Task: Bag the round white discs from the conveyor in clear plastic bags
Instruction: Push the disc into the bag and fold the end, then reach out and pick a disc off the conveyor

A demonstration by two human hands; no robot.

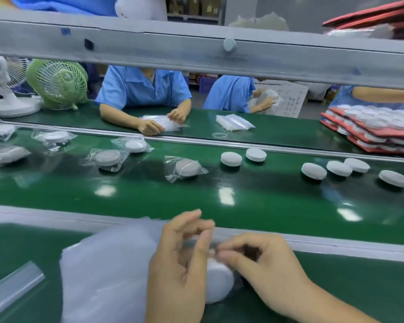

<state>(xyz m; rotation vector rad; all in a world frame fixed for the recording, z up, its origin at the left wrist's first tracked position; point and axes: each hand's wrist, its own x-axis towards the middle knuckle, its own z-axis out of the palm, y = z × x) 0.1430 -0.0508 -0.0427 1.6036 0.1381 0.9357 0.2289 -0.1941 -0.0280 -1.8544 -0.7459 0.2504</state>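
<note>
A round white disc (219, 283) lies on the near green table inside a clear bag, between my two hands. My left hand (180, 264) pinches the bag's top edge with thumb and fingers. My right hand (261, 264) pinches the same edge from the right, fingers curled. To the left of my hands lies a stack of clear plastic bags (107, 271). On the conveyor belt (196, 197) beyond, several bare white discs (231, 159) sit at centre and right. Several bagged discs (187, 168) lie at centre and left.
A clear plastic strip (14, 285) lies at the near left. Across the belt, people in blue shirts (145, 89) handle bags. Red trays of discs (373, 127) stand at the far right. Two fans (61, 82) stand at the far left. A grey beam (196, 52) crosses overhead.
</note>
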